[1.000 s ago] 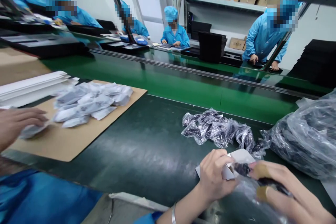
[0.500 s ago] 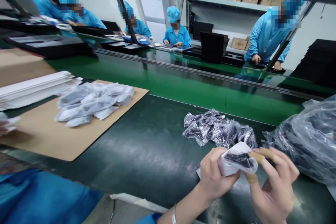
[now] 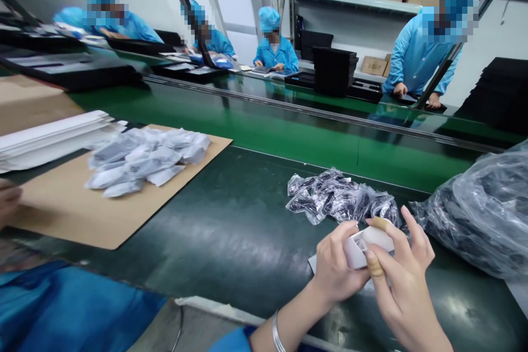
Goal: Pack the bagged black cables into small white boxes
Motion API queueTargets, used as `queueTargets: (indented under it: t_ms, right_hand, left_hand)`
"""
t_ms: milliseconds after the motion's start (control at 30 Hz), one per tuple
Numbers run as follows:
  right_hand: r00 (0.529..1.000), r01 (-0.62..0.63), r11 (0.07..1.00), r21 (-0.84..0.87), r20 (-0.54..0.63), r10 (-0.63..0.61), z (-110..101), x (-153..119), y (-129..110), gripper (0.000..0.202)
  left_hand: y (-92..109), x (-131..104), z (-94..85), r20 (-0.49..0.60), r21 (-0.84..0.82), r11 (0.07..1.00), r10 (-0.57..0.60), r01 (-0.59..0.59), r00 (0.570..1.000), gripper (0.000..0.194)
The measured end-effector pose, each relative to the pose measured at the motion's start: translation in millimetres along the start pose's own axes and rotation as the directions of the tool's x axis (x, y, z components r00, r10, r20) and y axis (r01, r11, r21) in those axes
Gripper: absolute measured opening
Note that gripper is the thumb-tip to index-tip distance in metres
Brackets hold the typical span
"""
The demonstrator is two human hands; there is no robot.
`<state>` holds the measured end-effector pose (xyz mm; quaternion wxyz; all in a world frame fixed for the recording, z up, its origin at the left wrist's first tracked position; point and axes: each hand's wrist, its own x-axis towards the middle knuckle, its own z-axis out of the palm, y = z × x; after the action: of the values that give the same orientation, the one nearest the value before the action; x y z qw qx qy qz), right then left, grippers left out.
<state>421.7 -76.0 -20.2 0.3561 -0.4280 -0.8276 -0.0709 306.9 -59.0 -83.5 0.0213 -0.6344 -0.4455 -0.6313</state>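
A small white box (image 3: pixel 355 252) is held by my left hand (image 3: pixel 330 264), whose fingers and thumb wrap round its side. My right hand (image 3: pixel 402 275) pinches the box's near end between thumb and index finger, both in tan finger covers, while other fingers stick out. The box's contents are mostly hidden by the fingers. Just beyond the hands lies a pile of clear plastic bags with black cord-like items (image 3: pixel 340 195). A pale flat piece (image 3: pixel 312 264) on the dark green work surface (image 3: pixel 231 231) shows partly behind my left wrist.
At right bulges a large clear plastic bag (image 3: pixel 487 214) of dark items. Wrapped white packets (image 3: pixel 144 157) sit on brown cardboard (image 3: pixel 103 225) at left, near a neighbour's hand (image 3: pixel 8 198) and stacked white sheets (image 3: pixel 53 140). Across the green belt (image 3: pixel 289 137), several co-workers in blue sit or stand.
My right thumb and index finger have moved left onto the box's end, and the black item seen inside it is now covered. At far left, the neighbour's hand no longer shows a white packet.
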Motion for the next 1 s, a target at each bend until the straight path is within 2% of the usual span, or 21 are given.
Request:
queueTargets:
  t_ms: [100, 167, 267, 333, 400, 467, 500, 533, 567, 600, 667, 700, 800, 867, 1000]
  right_hand:
    - [0.978, -0.01, 0.999, 0.052, -0.208, 0.021, 1, -8, 2, 0.018]
    - [0.956, -0.006, 1.0, -0.007, -0.292, 0.004, 2, -13, 1, 0.02]
    - [0.974, 0.014, 0.995, -0.103, -0.225, -0.037, 3, -15, -3, 0.019]
    - [0.985, 0.015, 0.997, -0.074, -0.17, -0.027, 2, -13, -4, 0.018]
    - [0.979, 0.012, 1.0, -0.002, -0.201, -0.013, -1, -12, -2, 0.016]
    - [0.941, -0.093, 0.984, 0.151, -0.31, 0.137, -5, -12, 2, 0.018]
    - [0.915, -0.18, 0.95, 0.257, -0.311, 0.258, -7, -13, 6, 0.019]
    - [0.892, -0.275, 0.89, 0.362, -0.25, 0.378, -8, -14, 9, 0.021]
    - [0.875, -0.364, 0.817, 0.447, -0.137, 0.465, -8, -16, 12, 0.024]
    - [0.865, -0.439, 0.749, 0.497, 0.009, 0.502, -8, -18, 15, 0.026]
    - [0.852, -0.511, 0.653, 0.559, 0.227, 0.472, -6, -24, 18, 0.027]
    - [0.849, -0.518, 0.616, 0.593, 0.272, 0.452, -4, -28, 19, 0.027]
    - [0.857, -0.502, 0.558, 0.661, 0.29, 0.426, -2, -36, 18, 0.035]
    - [0.869, -0.48, 0.575, 0.662, 0.267, 0.417, -2, -36, 15, 0.04]
    - [0.939, -0.338, 0.764, 0.549, 0.14, 0.315, -8, -22, 0, 0.026]
  left_hand:
    - [-2, -5, 2.6, -0.008, -0.044, 0.996, 0.071, -0.071, 0.997, 0.053]
    - [-5, -7, 4.5, -0.01, -0.119, 0.989, 0.086, -0.086, 0.996, 0.052]
    - [-8, -8, 5.4, -0.016, -0.182, 0.982, 0.046, -0.048, 0.999, 0.052]
    - [-8, -6, 4.5, -0.022, -0.195, 0.98, 0.033, -0.037, 0.999, 0.051]
    - [-6, -4, 3.0, -0.021, -0.201, 0.977, 0.065, -0.068, 0.998, 0.047]
    - [-4, -2, 1.8, -0.022, -0.189, 0.977, 0.101, -0.103, 0.995, 0.045]
    - [-2, -2, 1.3, -0.019, -0.177, 0.978, 0.105, -0.107, 0.994, 0.045]
    - [-1, -2, 0.9, -0.013, -0.161, 0.982, 0.095, -0.095, 0.995, 0.046]
    - [0, -3, 0.4, -0.002, -0.148, 0.986, 0.075, -0.075, 0.997, 0.047]
    - [1, -4, -0.1, 0.012, -0.136, 0.989, 0.056, -0.054, 0.998, 0.048]
    - [2, -6, -1.6, 0.035, -0.122, 0.992, 0.027, -0.023, 0.999, 0.048]
    - [2, -7, -2.5, 0.039, -0.118, 0.993, 0.018, -0.013, 0.999, 0.048]
    - [3, -8, -4.9, 0.036, -0.114, 0.993, -0.008, 0.012, 0.999, 0.048]
    - [3, -8, -5.6, 0.036, -0.119, 0.993, -0.011, 0.015, 0.999, 0.046]
    - [3, -7, -5.7, 0.014, -0.139, 0.99, 0.017, -0.014, 1.0, 0.04]
